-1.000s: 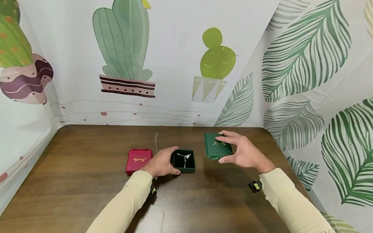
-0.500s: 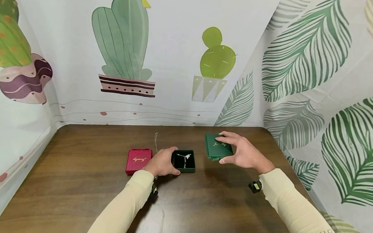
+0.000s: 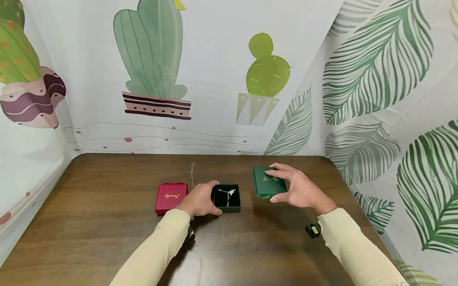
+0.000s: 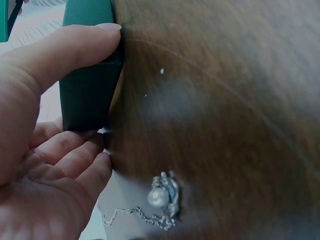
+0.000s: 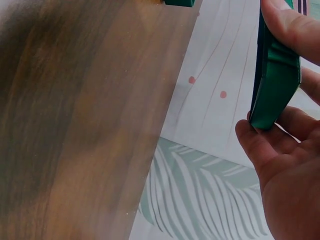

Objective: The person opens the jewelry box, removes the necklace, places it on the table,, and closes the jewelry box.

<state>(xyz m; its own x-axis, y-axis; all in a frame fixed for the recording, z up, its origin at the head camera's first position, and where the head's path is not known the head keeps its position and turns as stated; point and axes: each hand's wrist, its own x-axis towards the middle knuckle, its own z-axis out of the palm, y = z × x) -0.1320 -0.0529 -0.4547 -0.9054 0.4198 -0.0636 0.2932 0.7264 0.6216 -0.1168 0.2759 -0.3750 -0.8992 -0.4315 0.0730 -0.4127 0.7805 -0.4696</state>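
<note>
My left hand [image 3: 201, 199] grips the sides of a dark green box base [image 3: 231, 209] on the table, thumb at the near side and fingers at the far side. Inside, on black lining, lies a silver necklace [image 3: 228, 197]. My right hand [image 3: 302, 187] holds the green lid [image 3: 266, 187] by its edges, raised above the table to the right of the base. Gold lettering marks its top. In the left wrist view, a silver pendant [image 4: 160, 197] with a pearl and a chain lies near the left fingers.
A red jewelry box [image 3: 170, 198] with gold lettering sits left of my left hand. Behind that hand a thin chain [image 3: 191, 173] lies on the brown wooden table [image 3: 102, 222]. A patterned cloth [image 3: 217, 72] stands behind the table's far edge.
The lid in my right hand has shifted very slightly toward me and to the right. My left hand and the box base stay almost where they were.
</note>
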